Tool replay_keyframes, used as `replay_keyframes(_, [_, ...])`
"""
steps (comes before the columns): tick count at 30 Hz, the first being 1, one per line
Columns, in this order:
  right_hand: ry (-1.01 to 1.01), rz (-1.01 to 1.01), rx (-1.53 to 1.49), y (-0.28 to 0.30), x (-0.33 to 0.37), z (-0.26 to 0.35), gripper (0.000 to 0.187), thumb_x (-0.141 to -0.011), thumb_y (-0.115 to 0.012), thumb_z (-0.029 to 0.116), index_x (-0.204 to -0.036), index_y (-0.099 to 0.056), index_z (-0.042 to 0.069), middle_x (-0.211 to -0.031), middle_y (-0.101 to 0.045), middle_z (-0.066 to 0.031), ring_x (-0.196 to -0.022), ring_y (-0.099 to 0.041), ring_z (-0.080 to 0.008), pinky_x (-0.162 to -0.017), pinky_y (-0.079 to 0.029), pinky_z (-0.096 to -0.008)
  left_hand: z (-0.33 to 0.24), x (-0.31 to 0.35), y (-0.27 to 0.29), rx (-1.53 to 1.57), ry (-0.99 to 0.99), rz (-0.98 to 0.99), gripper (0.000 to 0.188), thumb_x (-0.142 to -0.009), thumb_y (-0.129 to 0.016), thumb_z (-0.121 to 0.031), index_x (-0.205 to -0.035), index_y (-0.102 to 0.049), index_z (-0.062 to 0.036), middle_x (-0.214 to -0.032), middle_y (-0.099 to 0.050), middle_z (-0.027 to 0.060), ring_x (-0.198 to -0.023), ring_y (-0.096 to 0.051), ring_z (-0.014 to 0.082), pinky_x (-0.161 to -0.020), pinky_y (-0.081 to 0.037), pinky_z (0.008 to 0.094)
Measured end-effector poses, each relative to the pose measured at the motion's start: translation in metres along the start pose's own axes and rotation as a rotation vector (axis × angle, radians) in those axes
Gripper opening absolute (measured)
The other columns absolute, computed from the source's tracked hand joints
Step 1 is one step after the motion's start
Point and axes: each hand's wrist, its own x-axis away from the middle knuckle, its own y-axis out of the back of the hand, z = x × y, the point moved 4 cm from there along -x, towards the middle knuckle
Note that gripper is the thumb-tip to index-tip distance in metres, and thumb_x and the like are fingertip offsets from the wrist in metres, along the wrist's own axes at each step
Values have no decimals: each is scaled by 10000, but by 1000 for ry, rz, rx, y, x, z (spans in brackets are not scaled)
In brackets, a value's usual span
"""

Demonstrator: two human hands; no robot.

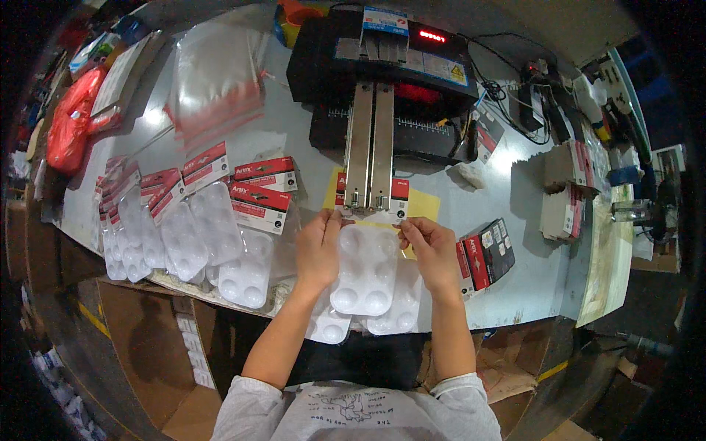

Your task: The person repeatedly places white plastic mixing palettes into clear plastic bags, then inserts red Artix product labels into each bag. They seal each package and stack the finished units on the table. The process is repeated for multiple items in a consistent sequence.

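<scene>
In front of me a white plastic paint palette (364, 272) with round wells hangs toward the table's near edge, apparently in a clear bag. A red and white header card (399, 200) lies at its far end, beneath the two metal arms (359, 140) of a black machine (316, 66). My left hand (318, 248) pinches the left corner of the card and bag. At the right corner, my right hand (432, 253) closes thumb and fingers on the same edge. More white palettes (329, 327) lie under this one.
Several carded palettes (209, 220) are heaped on the left, with clear plastic bags (217, 77) behind them. Loose header cards (487, 253) lie right of my right hand. Stacked cards (562, 213) stand farther right. A red plastic bag (73, 121) and black cables (507, 92) flank the machine.
</scene>
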Motion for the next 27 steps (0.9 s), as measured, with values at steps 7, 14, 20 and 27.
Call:
replay_keyframes(7, [19, 14, -54, 1, -2, -3, 171, -865, -554, 95, -849, -630, -57, -692, -580, -22, -634, -501, -77, -610, -392, -203, 5, -2, -2, -11, 6, 16, 283, -917, -425, -204, -918, -591, 25, -797, -653, 161, -700, -620, 262, -648, -448, 335])
replay_keyframes(14, [49, 6, -38, 2, -7, -6, 190, -866, -553, 115, -845, -639, -54, -685, -604, -33, -622, -524, -76, -600, -416, -211, 1, -1, -3, -2, 66, 25, 273, -912, -432, -189, -899, -595, 31, -776, -647, 164, -684, -611, 254, -645, -443, 327])
replay_keyframes(20, [-80, 68, 170, 4, 4, 7, 198, -850, -573, 133, -847, -642, -53, -704, -616, -57, -619, -551, -78, -562, -424, -212, 2, 4, 6, -10, -60, -16, 283, -900, -453, -206, -860, -593, 36, -698, -609, 156, -606, -555, 229, -610, -417, 317])
replay_keyframes(27, [293, -83, 596, -6, 61, 47, 216, -753, -661, 125, -923, -636, -6, -864, -646, -135, -737, -630, -207, -648, -477, -278, -7, 58, 46, -34, 60, 27, 263, -891, -481, -195, -846, -592, 39, -632, -547, 171, -589, -541, 219, -576, -415, 312])
